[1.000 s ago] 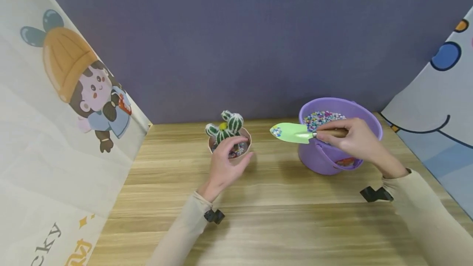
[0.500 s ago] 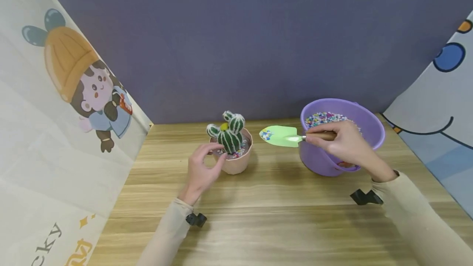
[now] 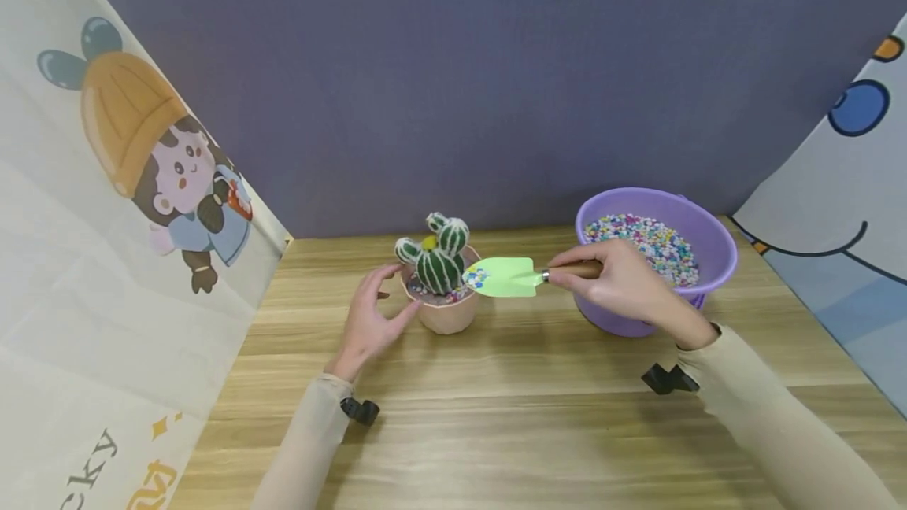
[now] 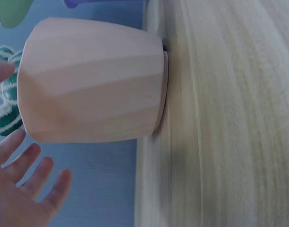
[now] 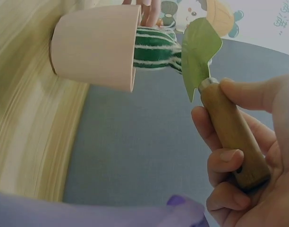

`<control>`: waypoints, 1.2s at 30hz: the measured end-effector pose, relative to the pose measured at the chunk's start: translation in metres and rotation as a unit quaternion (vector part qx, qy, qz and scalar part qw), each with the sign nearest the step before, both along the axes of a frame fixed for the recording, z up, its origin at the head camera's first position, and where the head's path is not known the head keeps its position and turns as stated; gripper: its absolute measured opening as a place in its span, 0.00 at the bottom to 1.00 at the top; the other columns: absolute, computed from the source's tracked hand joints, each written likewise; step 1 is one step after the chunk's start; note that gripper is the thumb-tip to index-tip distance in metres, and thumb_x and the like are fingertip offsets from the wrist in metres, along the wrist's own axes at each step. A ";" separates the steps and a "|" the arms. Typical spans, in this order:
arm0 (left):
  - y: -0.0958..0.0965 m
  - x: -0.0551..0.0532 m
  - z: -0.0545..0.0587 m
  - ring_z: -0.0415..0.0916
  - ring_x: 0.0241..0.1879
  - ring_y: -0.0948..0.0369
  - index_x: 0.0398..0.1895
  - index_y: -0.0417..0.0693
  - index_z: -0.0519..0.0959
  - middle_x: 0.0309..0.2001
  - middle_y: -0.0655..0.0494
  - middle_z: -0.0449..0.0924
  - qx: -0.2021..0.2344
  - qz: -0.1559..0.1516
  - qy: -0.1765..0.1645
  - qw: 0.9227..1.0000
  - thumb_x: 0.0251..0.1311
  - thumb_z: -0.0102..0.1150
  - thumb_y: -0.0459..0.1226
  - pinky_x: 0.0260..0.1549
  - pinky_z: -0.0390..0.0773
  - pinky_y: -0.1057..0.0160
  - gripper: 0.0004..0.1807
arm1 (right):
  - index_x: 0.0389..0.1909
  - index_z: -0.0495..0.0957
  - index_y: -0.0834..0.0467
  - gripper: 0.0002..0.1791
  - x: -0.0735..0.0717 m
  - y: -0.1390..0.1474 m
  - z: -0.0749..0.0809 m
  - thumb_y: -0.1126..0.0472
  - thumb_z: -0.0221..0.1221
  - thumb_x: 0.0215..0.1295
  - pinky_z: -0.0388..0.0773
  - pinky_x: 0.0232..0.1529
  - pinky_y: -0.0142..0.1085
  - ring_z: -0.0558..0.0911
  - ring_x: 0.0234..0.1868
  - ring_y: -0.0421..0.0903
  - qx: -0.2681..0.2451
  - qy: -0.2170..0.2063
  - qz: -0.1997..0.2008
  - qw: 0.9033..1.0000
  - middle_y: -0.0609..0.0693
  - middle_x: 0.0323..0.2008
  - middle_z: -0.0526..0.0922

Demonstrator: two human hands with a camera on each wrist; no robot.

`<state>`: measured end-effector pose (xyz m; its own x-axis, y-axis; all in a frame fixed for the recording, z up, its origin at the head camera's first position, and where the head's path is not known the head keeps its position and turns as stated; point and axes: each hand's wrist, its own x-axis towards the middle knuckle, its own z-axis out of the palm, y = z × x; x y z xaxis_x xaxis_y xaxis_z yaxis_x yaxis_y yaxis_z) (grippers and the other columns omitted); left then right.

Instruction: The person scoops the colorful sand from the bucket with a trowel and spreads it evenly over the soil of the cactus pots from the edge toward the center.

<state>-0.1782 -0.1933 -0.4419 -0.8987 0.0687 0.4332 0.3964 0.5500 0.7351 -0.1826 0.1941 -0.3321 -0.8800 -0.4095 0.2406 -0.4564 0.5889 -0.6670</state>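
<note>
My right hand [image 3: 623, 283] grips the wooden handle of a small light-green trowel [image 3: 509, 277], raised above the table. A little heap of colourful pebbles [image 3: 475, 278] lies at the blade's tip, which overlaps the right rim of a pale pink pot [image 3: 449, 318] in the head view. A green, white-striped cactus [image 3: 439, 269] stands in the pot, with pebbles around its base. On the pot's left side, my left hand [image 3: 370, 325] has its fingers spread near the rim. The left wrist view shows those fingers [image 4: 38, 175] extended beside the pot's wall [image 4: 92, 80].
A purple bucket [image 3: 711, 242], partly filled with colourful pebbles [image 3: 648, 245], stands right of the pot, behind my right hand. A grey-blue wall [image 3: 453, 85] closes off the back of the wooden table [image 3: 496, 431]. Printed cartoon sheets cover both sides.
The loaded trowel has moved left from the bucket to the pot's rim. My left hand has shifted left, from in front of the cactus to the pot's left side.
</note>
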 end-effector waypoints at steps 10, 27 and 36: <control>-0.003 -0.016 -0.004 0.69 0.73 0.45 0.81 0.54 0.65 0.77 0.49 0.70 -0.026 -0.065 -0.056 0.996 0.57 0.78 0.47 0.66 0.79 0.38 0.49 | 0.44 0.93 0.46 0.10 -0.004 -0.021 -0.006 0.48 0.71 0.67 0.82 0.41 0.38 0.89 0.40 0.40 0.062 0.037 -0.017 0.997 0.39 0.38 0.94; 0.001 -0.011 0.001 0.72 0.70 0.48 0.81 0.55 0.66 0.80 0.53 0.66 -0.076 -0.017 -0.073 0.994 0.52 0.79 0.60 0.62 0.81 0.42 0.54 | 0.42 0.94 0.45 0.12 -0.010 -0.042 -0.004 0.45 0.74 0.62 0.68 0.20 0.36 0.75 0.20 0.37 0.147 0.053 -0.035 0.987 0.43 0.35 0.94; 0.009 -0.003 0.003 0.70 0.71 0.49 0.79 0.50 0.68 0.78 0.51 0.68 -0.094 0.026 -0.057 0.994 0.46 0.80 0.65 0.62 0.82 0.45 0.58 | 0.40 0.95 0.44 0.09 -0.007 -0.051 0.003 0.47 0.74 0.61 0.63 0.17 0.36 0.72 0.18 0.38 0.162 0.057 -0.033 0.985 0.43 0.33 0.94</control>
